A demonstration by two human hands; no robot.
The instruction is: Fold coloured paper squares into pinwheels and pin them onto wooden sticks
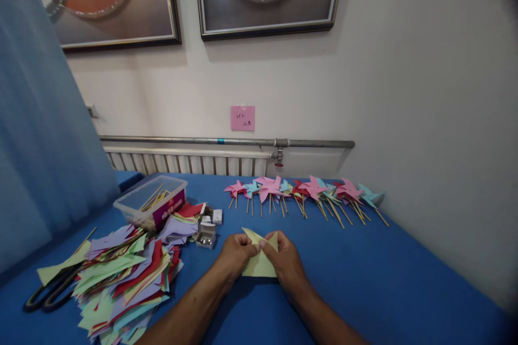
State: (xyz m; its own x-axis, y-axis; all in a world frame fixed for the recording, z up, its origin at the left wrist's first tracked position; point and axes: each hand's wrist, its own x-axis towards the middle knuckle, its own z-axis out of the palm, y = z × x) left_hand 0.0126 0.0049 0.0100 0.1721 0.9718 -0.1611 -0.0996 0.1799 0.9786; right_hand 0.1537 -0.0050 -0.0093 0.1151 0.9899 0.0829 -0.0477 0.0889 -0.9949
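A pale yellow paper sheet (261,265) with folded-up corners is held between my two hands, above the blue tabletop. My left hand (237,253) pinches its left side, thumb on top near the middle. On the other side my right hand (284,256) grips the paper, its thumb pressed close to the left thumb. The fingers beneath the sheet are partly hidden. Closest to my left hand stands a small open box (206,237) of shiny metal pins. Beyond the hands lie finished paper pinwheels (270,187) on wooden sticks, in pink, blue and red.
A large pile of coloured paper pieces (121,280) lies at the left, with black-handled scissors (52,295) beside it. Behind are a clear plastic tub (151,199) of sticks and a white box (217,216). A wall with a radiator (194,164) bounds the back.
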